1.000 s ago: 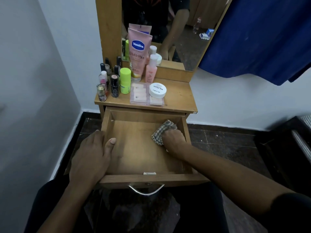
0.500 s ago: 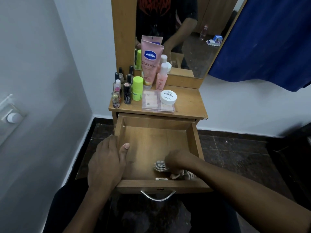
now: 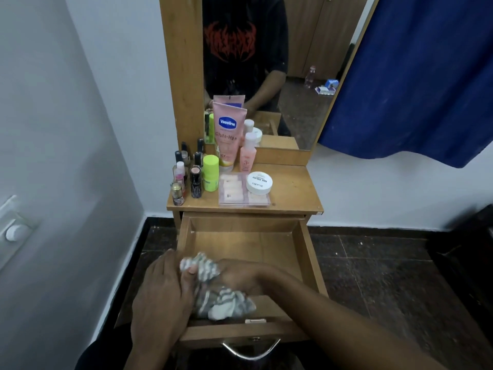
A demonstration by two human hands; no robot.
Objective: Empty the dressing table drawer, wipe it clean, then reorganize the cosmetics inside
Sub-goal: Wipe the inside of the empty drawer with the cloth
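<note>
1. The wooden drawer (image 3: 306,252) of the dressing table (image 3: 290,193) is pulled out toward the viewer; its floor is bare wood except for a cloth at the near left corner.
2. The checked grey-and-white cloth (image 3: 221,300) lies bunched against the near wall of the drawer, just left of the small metal lock plate (image 3: 255,320).
3. The left hand (image 3: 162,297) lies over the left wall of the drawer, with its thumb pressed into the upper fold of the cloth; its grip is narrow, pinching that fold.
4. The right hand (image 3: 240,276) reaches in from the right, its forearm crossing the near right corner of the drawer; its fingers are closed on the cloth from the right side.
5. A curved metal handle (image 3: 250,352) hangs on the drawer's front face, nearest the viewer.
6. On the table top, behind the drawer, the cosmetics stand in a group at the left: a pink Vaseline tube (image 3: 228,137) upright against the mirror (image 3: 306,76), a small pink bottle (image 3: 248,153) just right of it, and a lime-green container (image 3: 210,173) in front of the tube.
7. Left of the green container stands a cluster of small dark bottles (image 3: 196,180) near the table's left edge.
8. A clear flat case (image 3: 234,190) lies in the middle of the table top, with a round white jar (image 3: 259,182) resting on its far right part.
9. A blue curtain (image 3: 426,76) hangs at the far right, overlapping the mirror's right edge.
</note>
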